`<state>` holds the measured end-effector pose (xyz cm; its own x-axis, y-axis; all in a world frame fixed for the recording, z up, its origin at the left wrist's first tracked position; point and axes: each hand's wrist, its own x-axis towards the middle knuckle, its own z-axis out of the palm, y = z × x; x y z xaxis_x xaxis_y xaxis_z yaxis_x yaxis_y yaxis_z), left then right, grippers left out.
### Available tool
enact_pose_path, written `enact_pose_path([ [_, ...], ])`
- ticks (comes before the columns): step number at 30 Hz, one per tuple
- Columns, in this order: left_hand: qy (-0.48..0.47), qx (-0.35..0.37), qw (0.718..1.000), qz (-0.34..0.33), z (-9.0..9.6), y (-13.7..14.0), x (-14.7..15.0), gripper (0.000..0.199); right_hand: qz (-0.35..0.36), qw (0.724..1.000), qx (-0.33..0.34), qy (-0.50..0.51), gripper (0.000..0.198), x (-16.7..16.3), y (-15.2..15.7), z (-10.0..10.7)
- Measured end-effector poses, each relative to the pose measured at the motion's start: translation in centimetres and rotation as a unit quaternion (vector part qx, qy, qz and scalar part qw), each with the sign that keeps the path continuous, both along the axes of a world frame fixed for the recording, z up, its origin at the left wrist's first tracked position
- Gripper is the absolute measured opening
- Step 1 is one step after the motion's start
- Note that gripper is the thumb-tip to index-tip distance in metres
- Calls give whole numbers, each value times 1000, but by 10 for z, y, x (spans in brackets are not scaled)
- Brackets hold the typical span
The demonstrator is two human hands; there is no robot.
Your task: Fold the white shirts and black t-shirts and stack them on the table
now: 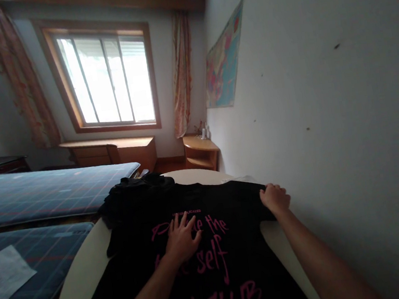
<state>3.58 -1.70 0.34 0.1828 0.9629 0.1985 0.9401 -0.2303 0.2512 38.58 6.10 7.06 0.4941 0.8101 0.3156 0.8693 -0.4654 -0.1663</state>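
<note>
Black T-shirt (241, 234) laid out on round pale surface (80, 275), pink print up, lettering reading upright from wearer's side. Long axis runs near to far: neckline at far end, body widening toward wearer, hem out of frame. Sleeves point sideways. Left hand (184, 238) open, fingers spread over chest print, palm down, gripping nothing. Right hand (276, 199) curled closed on end of right-side sleeve (259, 203). Dark cloth bundle (138, 196) at shirt's far left, beside neckline.
</note>
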Motion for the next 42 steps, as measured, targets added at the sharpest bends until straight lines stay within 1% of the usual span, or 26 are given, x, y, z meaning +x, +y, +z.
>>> enact_pose_path([
  [2,0,1,1000,-4,0,0,-1,59,-46,998,-29,38,51,16,-7,-4],
  [4,-2,3,1000,-7,1,-1,-1,59,-74,993,-57,78,62,27,-11,-8],
  [6,-3,4,1000,-8,1,-1,-2,59,-77,988,-77,106,66,33,-13,-12],
  [8,-2,4,1000,-8,1,-1,-2,58,-68,988,-82,113,64,34,-14,-15],
  [10,-2,4,1000,-8,0,-1,-2,58,-56,991,-62,103,59,34,-14,-17],
  [14,-1,5,1000,-8,0,-1,-1,58,-26,998,12,57,48,27,-18,-15],
  [17,-2,4,1000,-10,0,-1,-2,59,-13,998,43,33,36,18,-21,-6],
  [20,-5,0,1000,-11,0,0,-2,60,-9,996,75,47,34,3,-24,11],
  [22,-5,-3,1000,-10,1,0,-2,60,6,993,105,50,34,-10,-24,24],
  [25,-5,-9,1000,-9,2,-1,-2,60,48,988,140,32,32,-35,-24,43],
  [28,-5,-9,1000,-9,3,-2,-2,60,114,982,148,18,32,-64,-23,56],
  [31,-5,-8,1000,-9,4,-3,-2,59,205,972,111,22,34,-91,-25,58],
  [34,-7,-7,1000,-10,4,-3,-2,59,282,958,30,47,35,-109,-29,51],
  [36,-7,-6,1000,-10,4,-3,-2,59,322,944,-25,63,36,-115,-33,44],
  [38,-7,-3,1000,-12,3,-2,-3,59,348,932,-73,62,36,-117,-37,36],
  [42,-7,1,1000,-12,0,-2,-2,59,361,923,-132,21,33,-111,-48,20],
])
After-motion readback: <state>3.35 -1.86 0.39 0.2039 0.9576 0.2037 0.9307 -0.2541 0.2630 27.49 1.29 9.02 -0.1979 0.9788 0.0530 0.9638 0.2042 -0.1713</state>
